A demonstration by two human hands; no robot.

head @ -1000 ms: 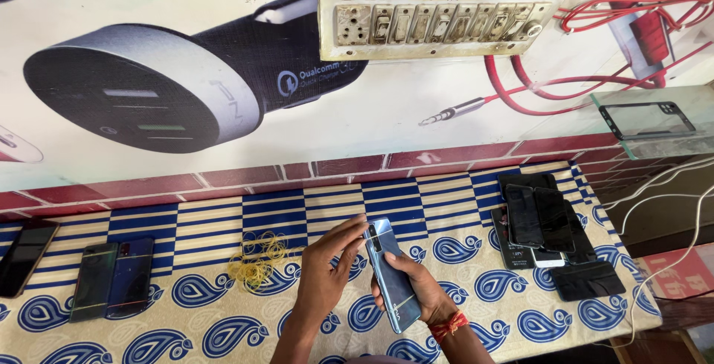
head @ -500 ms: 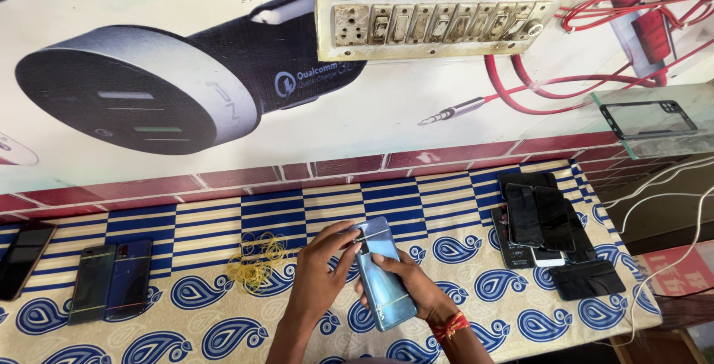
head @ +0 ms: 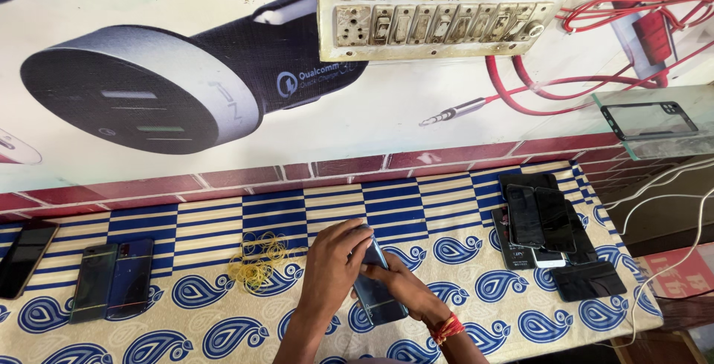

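Observation:
Both my hands hold a blue-grey phone point(head: 381, 301) low over the patterned cloth point(head: 446, 215). My left hand point(head: 335, 263) wraps over the phone's top end with fingers curled around it. My right hand point(head: 405, 288), with a red thread at the wrist, supports the phone from the right side. The phone lies almost flat, its back facing up. A heap of yellow rubber bands point(head: 259, 260) lies just left of my left hand.
A stack of dark phones point(head: 541, 219) and a black case point(head: 591, 281) lie at the right. Two more phones point(head: 113, 278) and another point(head: 26, 256) sit at the left. A socket board point(head: 439, 18) with red wires hangs on the wall above.
The phone was tilted up on edge between my hands; now it is lowered flat toward the cloth, with my left hand closed over its top.

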